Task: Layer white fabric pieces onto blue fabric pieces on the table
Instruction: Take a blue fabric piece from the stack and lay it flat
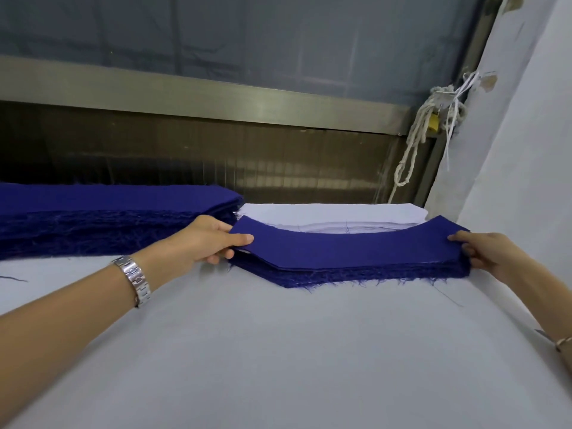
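Note:
A curved blue fabric piece [346,249] lies on top of a stack of layered blue pieces [349,274] with frayed edges in the middle of the table. My left hand [204,239] pinches its left end, thumb on top and fingers underneath. My right hand [492,252] pinches its right end the same way. Thin white edges show between the top layers. Right behind the stack lies a pile of white fabric pieces [334,216].
A thick pile of blue fabric [102,218] sits at the back left. The table is covered in a grey-white cloth [278,351]. A window frame [216,97] runs behind, knotted white rope [414,150] hangs at the right, next to a white wall [510,134].

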